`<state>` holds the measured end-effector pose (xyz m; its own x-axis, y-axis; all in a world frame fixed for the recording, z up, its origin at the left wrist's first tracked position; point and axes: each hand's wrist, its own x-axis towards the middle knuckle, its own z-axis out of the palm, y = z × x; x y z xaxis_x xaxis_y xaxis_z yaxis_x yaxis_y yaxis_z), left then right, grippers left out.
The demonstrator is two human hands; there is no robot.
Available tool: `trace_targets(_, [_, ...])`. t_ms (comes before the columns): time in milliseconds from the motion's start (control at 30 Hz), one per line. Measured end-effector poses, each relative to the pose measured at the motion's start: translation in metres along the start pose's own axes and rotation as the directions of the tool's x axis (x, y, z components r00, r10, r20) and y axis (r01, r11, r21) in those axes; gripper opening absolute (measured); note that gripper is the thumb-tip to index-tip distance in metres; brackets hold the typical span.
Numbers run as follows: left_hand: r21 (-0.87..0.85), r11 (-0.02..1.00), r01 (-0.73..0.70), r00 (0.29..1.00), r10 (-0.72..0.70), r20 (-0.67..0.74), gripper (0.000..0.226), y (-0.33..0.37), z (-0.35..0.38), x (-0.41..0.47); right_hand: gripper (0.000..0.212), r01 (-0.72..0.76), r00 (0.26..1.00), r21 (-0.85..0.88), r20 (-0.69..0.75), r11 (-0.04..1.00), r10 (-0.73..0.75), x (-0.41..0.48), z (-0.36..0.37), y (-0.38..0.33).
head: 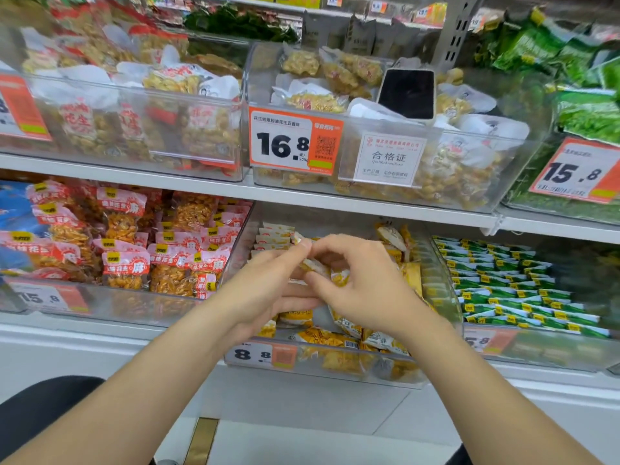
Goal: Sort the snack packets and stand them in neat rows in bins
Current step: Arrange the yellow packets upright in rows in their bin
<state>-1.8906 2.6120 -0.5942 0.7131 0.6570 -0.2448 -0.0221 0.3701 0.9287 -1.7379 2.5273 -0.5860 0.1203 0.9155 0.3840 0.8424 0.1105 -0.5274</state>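
Both my hands reach into a clear plastic bin (443, 283) on the lower shelf, half full of small yellow-and-white snack packets (322, 337). My left hand (268, 290) and my right hand (359, 283) meet over the bin and together pinch one small yellow-and-white packet (313, 265) between fingertips. A short row of the same packets (273, 238) stands upright at the bin's back left. Loose packets lie jumbled at the front and right.
Left of this bin is a bin of red peanut packets (134, 250); to the right, green packets (503, 283) stand in tidy rows. On the upper shelf are bins of peanut bags (312, 99), and a black phone (407, 92) leans in one. Price tags (292, 142) hang on the fronts.
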Motion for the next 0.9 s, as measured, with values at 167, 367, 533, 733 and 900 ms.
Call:
trace_targets(167, [0.022,0.999,-0.038,0.997,0.039,-0.060,0.036,0.001,-0.001,-0.003,0.026,-0.177,0.980,0.341,-0.026,0.923,0.198,-0.001,-0.003,0.001])
trace_targets(367, [0.469,0.875,-0.122,0.989,0.070,0.127,0.018,-0.004,-0.009,-0.010,0.017,-0.353,0.897,0.396,-0.113,0.848,0.426,-0.008,0.003,0.004])
trace_targets(533, [0.464,0.872,-0.158,0.985,0.107,0.136,0.020,-0.012,-0.006,-0.012,0.010,-0.356,0.911,0.533,0.015,0.767,0.413,-0.014,-0.002,-0.003])
trace_targets(733, [0.400,0.886,-0.235,0.972,0.226,0.071,0.019,-0.002,-0.007,-0.013,0.032,-0.479,0.871,0.583,0.224,0.656,0.438,-0.011,-0.010,0.001])
trace_targets(900, [0.402,0.881,-0.250,0.968,0.233,0.092,0.031,-0.001,-0.007,-0.016,0.033,-0.380,0.915,0.527,0.093,0.760,0.393,-0.010,-0.009,0.005])
